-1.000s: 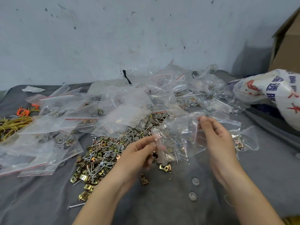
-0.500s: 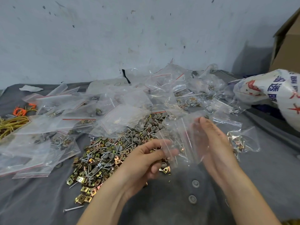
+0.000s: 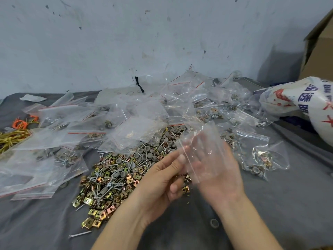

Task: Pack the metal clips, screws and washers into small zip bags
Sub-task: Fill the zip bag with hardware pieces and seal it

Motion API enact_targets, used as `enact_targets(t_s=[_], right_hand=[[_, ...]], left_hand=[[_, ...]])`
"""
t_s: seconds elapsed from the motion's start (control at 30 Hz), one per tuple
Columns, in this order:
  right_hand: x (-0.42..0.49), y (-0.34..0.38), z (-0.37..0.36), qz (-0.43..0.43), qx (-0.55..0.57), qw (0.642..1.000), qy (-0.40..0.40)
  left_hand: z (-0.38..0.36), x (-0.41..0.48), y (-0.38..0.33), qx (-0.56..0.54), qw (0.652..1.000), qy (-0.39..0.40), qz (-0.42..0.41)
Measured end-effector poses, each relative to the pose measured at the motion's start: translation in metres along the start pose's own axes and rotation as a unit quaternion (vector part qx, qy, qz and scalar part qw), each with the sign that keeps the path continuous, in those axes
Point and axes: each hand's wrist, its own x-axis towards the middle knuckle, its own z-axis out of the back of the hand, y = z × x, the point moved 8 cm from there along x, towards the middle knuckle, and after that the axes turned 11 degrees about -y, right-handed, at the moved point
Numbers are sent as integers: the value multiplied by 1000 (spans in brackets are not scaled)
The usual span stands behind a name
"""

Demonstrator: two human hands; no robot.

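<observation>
A small clear zip bag is held up between my hands over the grey cloth, and I see no parts inside it. My left hand pinches the bag's left edge between thumb and forefinger. My right hand lies behind the bag with straight, blurred fingers against the plastic. Just left of my hands lies the loose pile of brass-coloured metal clips, screws and grey washers.
Empty zip bags with red strips cover the left and middle; filled bags lie right. One screw and a washer lie near the front. A printed white sack, a cardboard box and yellow wires sit at the edges.
The bag has risen and turned more upright. My left hand moved up to pinch its left edge, and my right hand's fingers flattened behind it.
</observation>
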Motion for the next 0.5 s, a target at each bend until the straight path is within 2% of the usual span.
enact_targets(t_s=[0.17, 0.33, 0.5], right_hand=[[-6, -28, -7, -29, 10, 999, 18], [-3, -36, -7, -29, -62, 997, 20], [-3, -44, -9, -51, -103, 993, 28]], left_hand=[[4, 4, -1, 26, 998, -51, -33], [5, 1, -2, 93, 993, -61, -42], [6, 4, -1, 88, 994, -56, -30]])
